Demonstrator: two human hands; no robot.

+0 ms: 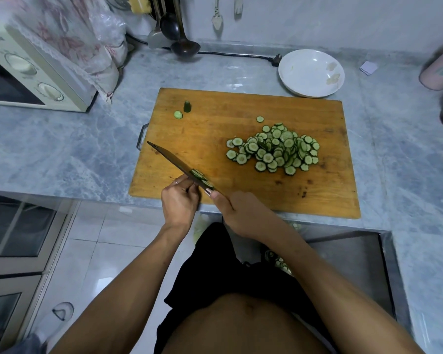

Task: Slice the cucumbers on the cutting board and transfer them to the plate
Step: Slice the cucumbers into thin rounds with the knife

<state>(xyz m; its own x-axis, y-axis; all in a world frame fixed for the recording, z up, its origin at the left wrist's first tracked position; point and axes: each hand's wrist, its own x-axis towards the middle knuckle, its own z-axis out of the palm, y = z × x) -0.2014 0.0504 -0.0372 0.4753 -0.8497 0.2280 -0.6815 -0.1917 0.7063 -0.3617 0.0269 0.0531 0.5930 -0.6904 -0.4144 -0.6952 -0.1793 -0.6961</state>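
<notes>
A wooden cutting board [215, 139] lies on the grey marble bench [62, 154], its near edge reaching the bench's front edge. On the right half of the board sits a heap of cucumber slices [274, 149], thin rounds with dark green rims, overlapping one another, with one stray slice [260, 119] just beyond the heap's far side. Near the board's far left corner stands a small cucumber end piece [187, 106], and a single pale round [178, 114] lies just beside it. The right hand [237, 209] is curled round the handle of a kitchen knife [174, 162], thumb laid along the top near the blade; the blade points away to the left above the board's near left part, tilted, with several cucumber slices [201, 178] stuck on its flat side close to the handle. The left hand [180, 200] is at the blade next to those slices, fingers curled with the tips toward the steel; whether they pinch a slice or only touch the blade cannot be told. A white plate [311, 72] rests on the bench just past the board's far right corner, apart from the heap and holding no slices. At the far left stands a cream toaster oven [23, 77] draped with a flowered cloth [62, 34], and dark ladles [179, 39] hang against the wall behind the board. A black power cord [235, 55] runs along the back of the bench to a plug beside the plate.
</notes>
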